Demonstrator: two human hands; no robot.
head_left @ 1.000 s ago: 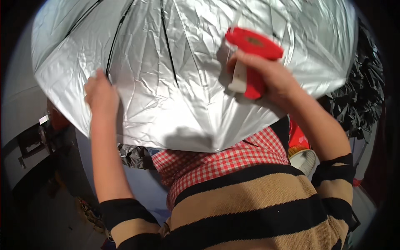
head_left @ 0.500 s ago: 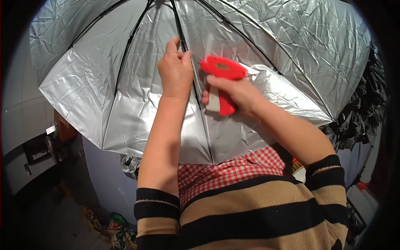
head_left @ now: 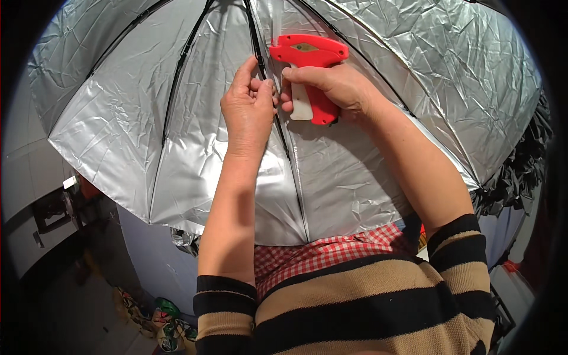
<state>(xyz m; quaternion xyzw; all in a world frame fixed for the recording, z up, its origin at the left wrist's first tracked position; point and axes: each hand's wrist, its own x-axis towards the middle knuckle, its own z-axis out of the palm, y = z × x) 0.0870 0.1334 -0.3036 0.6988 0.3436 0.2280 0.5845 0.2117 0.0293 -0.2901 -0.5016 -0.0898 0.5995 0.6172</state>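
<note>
So a silver umbrella is spread open with its ribbed inside up, and most of the view is taken up by it, right in front of the person. Pretty wrinkly fabric, and the black ribs are fanned out from near the top edge.

A red gun-shaped tool is gripped in the right hand, wrapped round the handle, with the thumb laid up under the red body. A pale trigger piece can be seen on the handle's left side. The tool is held over the canopy, its nose pointed left, just beside one of the middle ribs.

That same rib is met by the left hand: index finger stretched up along it, thumb on the other side, the rest of the fingers curled. Whether the rib is actually pinched can't be told from this angle.

Below the near edge of the canopy, a red-and-white checked cloth is seen at the waist, under a black-and-tan striped top. Some crumpled black plastic is bunched up past the canopy's right edge
</note>
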